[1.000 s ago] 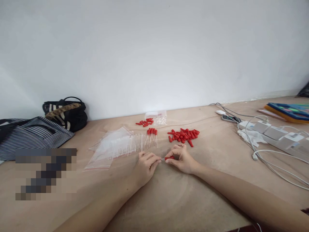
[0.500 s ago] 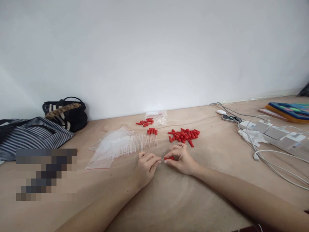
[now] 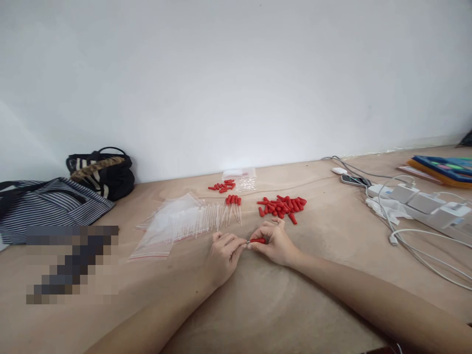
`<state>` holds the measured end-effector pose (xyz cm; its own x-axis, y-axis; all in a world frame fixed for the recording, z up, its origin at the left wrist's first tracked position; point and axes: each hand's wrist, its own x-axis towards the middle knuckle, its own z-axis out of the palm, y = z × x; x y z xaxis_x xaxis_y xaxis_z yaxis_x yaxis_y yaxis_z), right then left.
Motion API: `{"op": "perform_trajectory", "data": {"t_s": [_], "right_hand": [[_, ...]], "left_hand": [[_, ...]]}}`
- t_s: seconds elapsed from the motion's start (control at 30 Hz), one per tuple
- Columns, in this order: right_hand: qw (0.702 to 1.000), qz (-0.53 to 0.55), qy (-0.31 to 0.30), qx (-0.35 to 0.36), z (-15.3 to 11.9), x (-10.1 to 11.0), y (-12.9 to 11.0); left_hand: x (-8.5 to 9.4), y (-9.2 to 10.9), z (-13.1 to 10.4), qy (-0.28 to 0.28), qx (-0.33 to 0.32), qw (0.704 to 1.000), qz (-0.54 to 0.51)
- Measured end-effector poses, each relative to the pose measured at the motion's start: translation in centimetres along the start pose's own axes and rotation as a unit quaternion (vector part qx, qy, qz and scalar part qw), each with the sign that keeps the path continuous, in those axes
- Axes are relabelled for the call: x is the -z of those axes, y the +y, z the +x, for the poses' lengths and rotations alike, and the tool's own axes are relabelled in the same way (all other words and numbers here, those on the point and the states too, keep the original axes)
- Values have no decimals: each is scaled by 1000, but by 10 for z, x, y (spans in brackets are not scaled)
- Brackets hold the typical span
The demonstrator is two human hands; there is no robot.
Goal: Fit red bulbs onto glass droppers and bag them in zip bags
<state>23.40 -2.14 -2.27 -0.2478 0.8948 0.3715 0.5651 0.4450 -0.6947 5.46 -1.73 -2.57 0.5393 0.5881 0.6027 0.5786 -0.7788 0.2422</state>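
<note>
My right hand [image 3: 276, 244] pinches a red rubber dropper bulb [image 3: 258, 241] with its narrow end toward the left. Closed on a thin clear dropper tube [image 3: 248, 242], my left hand [image 3: 225, 253] meets it; most of the tube is hidden by the fingers. The tube's tip is at the bulb's mouth, and how deep it sits I cannot tell. Just beyond my hands lie several droppers with red bulbs fitted [image 3: 233, 199]. Left of them is a row of bare clear tubes [image 3: 201, 220] on plastic zip bags [image 3: 158, 233]. A pile of loose red bulbs [image 3: 282, 206] lies beyond my right hand.
Farther back are a few more red bulbs [image 3: 223, 186] and a small clear bag [image 3: 245, 180] near the wall. A striped bag [image 3: 55, 206] and a black bag [image 3: 118, 174] stand left. Chargers on a power strip [image 3: 424, 204], white cables [image 3: 413, 255] and a blue-orange case [image 3: 442, 169] occupy the right.
My right fingers have shifted slightly left along the bulb, closer to my left fingertips. The rest of the table looks the same apart from a tiny camera shift.
</note>
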Motion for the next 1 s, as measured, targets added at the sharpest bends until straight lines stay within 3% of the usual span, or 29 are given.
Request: {"op": "perform_trajectory", "data": {"t_s": [0.2,0.53,0.67,0.83,1.0], "right_hand": [[1000,-4,4,-3,3,1,4],[995,-27,7,98,1,9,8],[992,-16,-9,125,2,7,9],[993,11,-5,116,2,2,9],[995,13,-1,95,3,2,7]], "left_hand": [[0,-2,2,-15,24,1000,-13],[9,-4,2,-62,88,994,-32],[10,-1,3,-73,81,993,-41],[6,-1,3,-50,68,995,-53],[9,2,7,-70,79,992,-62]]}}
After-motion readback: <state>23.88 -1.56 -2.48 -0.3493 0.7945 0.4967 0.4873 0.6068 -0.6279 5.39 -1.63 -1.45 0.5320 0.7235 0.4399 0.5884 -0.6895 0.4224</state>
